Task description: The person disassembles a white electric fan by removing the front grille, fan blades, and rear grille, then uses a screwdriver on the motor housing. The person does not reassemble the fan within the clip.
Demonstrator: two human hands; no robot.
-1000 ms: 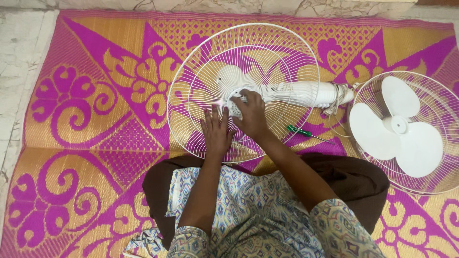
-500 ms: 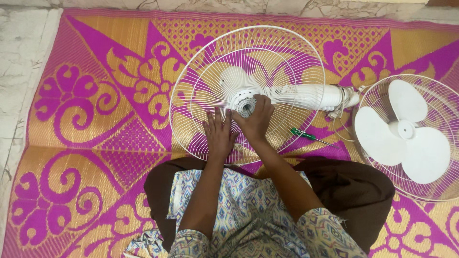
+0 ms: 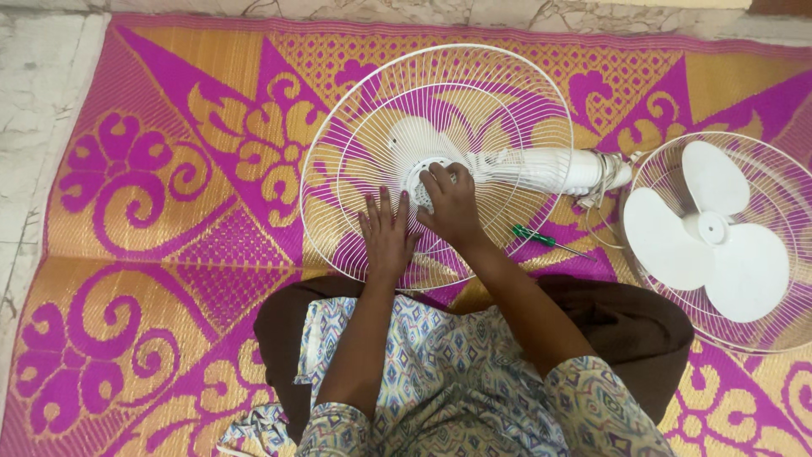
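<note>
- The round white plastic hub (image 3: 425, 173) sits at the centre of the white wire fan guard (image 3: 355, 127), which lies flat on the upper middle of the mat.
- The right hand (image 3: 448, 203) is closed over that hub, fingertips curled round its rim in a clenched, twisting sort of grasp.
- The left hand (image 3: 387, 235) lies flat and open on the guard's near wires just beside the hub, pressing down and grasping nothing.
- Judging by this, the step in hand is turning the centre hub on the guard while the other palm steadies it; the next move likely calls for a firm turn with the guard kept from spinning.
- The white motor housing (image 3: 550, 169) lies under the guard and reaches out past its right rim.
- A green-handled screwdriver (image 3: 541, 239) lies on the woven pink and gold patterned mat (image 3: 169, 169), near the right forearm.
- At the mat's right edge, a second white wire guard (image 3: 655, 165) lies like a dish and holds the white three-bladed fan blade (image 3: 706, 233).
</note>
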